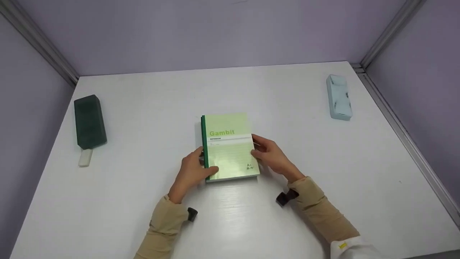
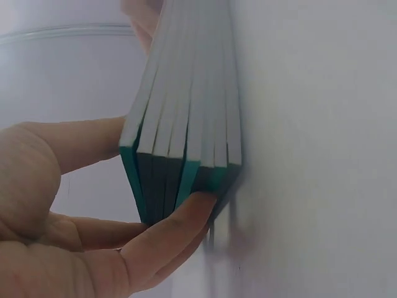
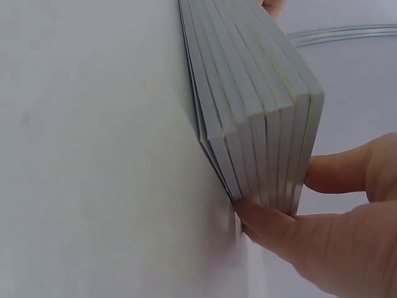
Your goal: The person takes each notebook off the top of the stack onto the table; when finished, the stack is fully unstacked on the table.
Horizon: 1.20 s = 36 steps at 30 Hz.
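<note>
Head view overhead—wrist views close, sharing notebooks (image 1: 228, 147).

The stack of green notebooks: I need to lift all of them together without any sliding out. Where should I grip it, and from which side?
Probably grip the stack of notebooks at its two long edges, from left and right, as the hands are placed now. The left hand should clamp the green spines and the right hand the page edges. The loose books fan apart, so reach thumb over top and fingers under the bottom book.

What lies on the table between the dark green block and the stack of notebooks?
Nothing: in the head view, bare white table runs from the dark green block to the stack of notebooks. The small white piece lies just below the block.
</note>
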Available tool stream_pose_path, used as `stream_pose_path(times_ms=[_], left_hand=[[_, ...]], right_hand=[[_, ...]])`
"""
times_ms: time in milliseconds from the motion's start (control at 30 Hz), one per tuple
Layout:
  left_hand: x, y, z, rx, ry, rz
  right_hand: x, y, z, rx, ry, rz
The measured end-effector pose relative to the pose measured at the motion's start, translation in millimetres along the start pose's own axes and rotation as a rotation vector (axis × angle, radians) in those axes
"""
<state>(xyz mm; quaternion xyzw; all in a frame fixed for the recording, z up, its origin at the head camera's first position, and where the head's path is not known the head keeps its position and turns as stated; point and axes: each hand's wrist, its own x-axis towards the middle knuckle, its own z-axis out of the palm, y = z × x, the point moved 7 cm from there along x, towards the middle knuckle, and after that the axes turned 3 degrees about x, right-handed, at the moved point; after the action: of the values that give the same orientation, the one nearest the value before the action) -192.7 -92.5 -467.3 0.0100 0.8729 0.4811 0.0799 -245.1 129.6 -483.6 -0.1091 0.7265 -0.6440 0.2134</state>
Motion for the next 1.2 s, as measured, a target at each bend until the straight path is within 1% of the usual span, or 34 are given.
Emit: stream_pose_path(times_ms=[100, 233, 300, 433, 567, 700, 867, 967, 1067, 1133, 1200], left_hand=[[-2.6, -0.6, 3.6, 0.004, -0.033, 0.009], [-6.8, -2.3, 6.4, 0.041, -0.075, 0.011], [-7.8, -2.0, 6.8, 0.059, -0.09, 0.01], [-5.8, 2.6, 4.7, 0.072, -0.098, 0.026], [-3.1, 5.4, 1.0, 0.072, -0.093, 0.021], [-1.6, 2.7, -2.1, 0.071, -0.078, -0.008], [-0.7, -2.7, -7.9, 0.027, -0.037, -0.079], [0.8, -5.8, -13.1, 0.022, -0.019, -0.127], [2.1, -10.8, -18.2, 0.023, -0.028, -0.169], [2.0, -15.5, -21.3, -0.003, -0.05, -0.201], [1.6, -20.3, -24.4, -0.055, -0.081, -0.223]], right_hand=[[-2.6, 4.5, 0.3, -0.008, 0.018, 0.02], [-4.9, 10.1, 2.2, -0.035, 0.031, 0.043], [-5.8, 10.1, 2.5, -0.05, 0.033, 0.038], [-6.3, 5.2, 0.6, -0.06, 0.043, 0.015], [-3.9, -0.3, -0.5, -0.07, 0.042, -0.004], [-1.2, -1.0, 0.6, -0.066, 0.029, -0.011], [-1.0, 0.8, 1.9, -0.048, 0.009, -0.014], [-1.4, -0.1, 2.0, -0.061, 0.003, -0.027], [-2.0, -0.5, 2.1, -0.06, -0.002, -0.035], [-2.2, -1.1, 2.6, -0.066, -0.007, -0.042], [-1.9, -0.9, 2.8, -0.072, -0.014, -0.047]])
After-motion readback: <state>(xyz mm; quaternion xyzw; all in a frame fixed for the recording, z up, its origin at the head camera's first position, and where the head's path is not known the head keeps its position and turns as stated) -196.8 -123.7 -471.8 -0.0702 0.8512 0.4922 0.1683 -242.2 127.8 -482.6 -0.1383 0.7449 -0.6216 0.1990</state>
